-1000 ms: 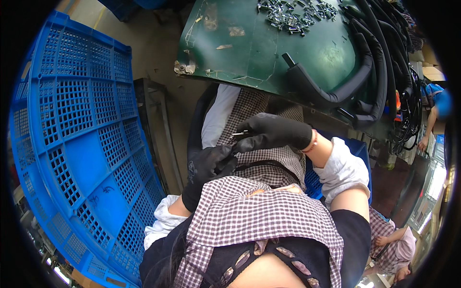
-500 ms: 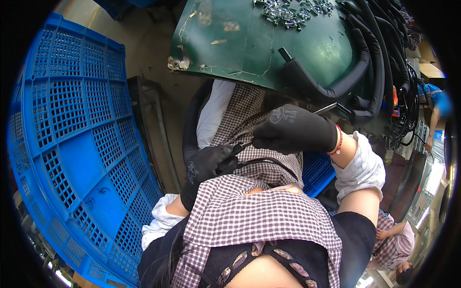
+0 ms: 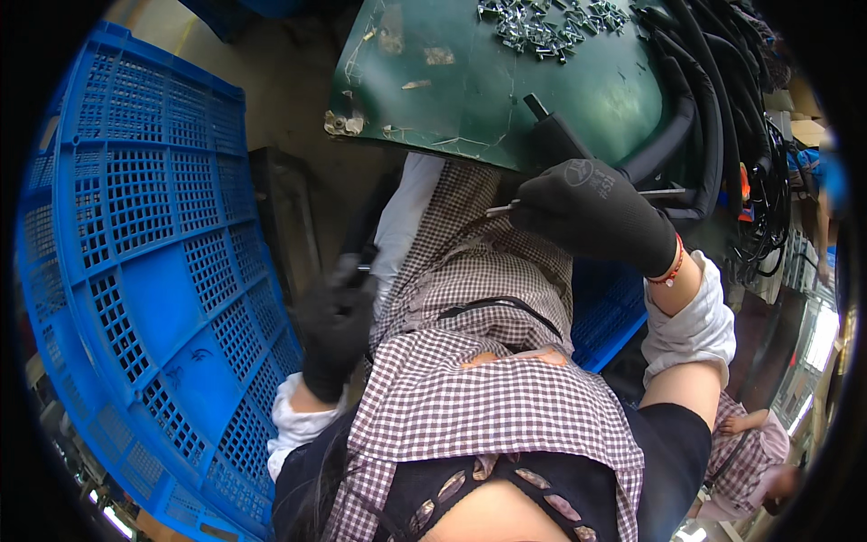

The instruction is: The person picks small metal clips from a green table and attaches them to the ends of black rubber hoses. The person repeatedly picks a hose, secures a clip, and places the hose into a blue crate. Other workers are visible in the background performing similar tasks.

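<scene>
My right hand [image 3: 587,212], in a black knitted glove, is closed around a thin metal rod [image 3: 499,210]. One end sticks out to the left of the fist, and a silver length shows on its other side by the bench edge. Lower left, my left hand [image 3: 336,321], also gloved in black, is blurred by motion beside the blue crate. Its fingers seem closed on a small dark piece with a shiny metal tip [image 3: 364,267], too smeared to name. The hands are well apart above my checked apron [image 3: 488,289].
A tall blue mesh crate [image 3: 153,289] stands at my left. Ahead, the green bench [image 3: 452,90] bears a heap of small metal screws or rivets [image 3: 551,25] and black padded tubes [image 3: 682,117]. Another blue crate [image 3: 610,307] sits low right. Another person [image 3: 745,461] is at lower right.
My hands, which met over my lap, have separated. The left has gone down and left toward the crate; the right has moved up and right, taking the rod, now lying nearly level.
</scene>
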The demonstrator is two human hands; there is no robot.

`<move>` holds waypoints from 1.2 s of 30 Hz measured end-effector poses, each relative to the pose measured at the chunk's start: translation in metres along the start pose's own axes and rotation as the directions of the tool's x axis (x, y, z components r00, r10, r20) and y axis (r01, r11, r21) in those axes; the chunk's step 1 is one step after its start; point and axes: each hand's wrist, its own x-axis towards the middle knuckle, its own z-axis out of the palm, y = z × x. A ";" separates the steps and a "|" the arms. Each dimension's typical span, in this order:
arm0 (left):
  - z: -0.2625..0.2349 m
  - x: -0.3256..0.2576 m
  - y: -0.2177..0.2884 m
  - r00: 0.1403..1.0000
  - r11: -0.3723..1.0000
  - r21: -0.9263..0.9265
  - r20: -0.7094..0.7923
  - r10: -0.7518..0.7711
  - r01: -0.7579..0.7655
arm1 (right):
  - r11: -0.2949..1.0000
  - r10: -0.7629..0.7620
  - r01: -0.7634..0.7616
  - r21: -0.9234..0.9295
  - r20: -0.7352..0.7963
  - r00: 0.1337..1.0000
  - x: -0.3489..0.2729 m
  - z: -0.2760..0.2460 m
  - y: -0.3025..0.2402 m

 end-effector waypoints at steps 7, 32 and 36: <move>-0.164 0.001 0.096 0.995 0.977 -0.208 -0.084 -0.054 0.035 | 0.960 -0.062 0.138 0.242 -0.299 0.952 0.013 0.050 0.001; 0.032 0.049 0.069 0.852 0.976 -0.172 0.484 0.200 -0.132 | 0.959 -0.107 0.219 0.177 -0.489 0.866 0.021 0.086 -0.021; 0.017 0.053 0.049 0.933 0.989 -0.135 0.344 0.107 -0.064 | 1.000 -0.005 0.002 -0.005 -0.598 0.801 0.008 0.023 0.011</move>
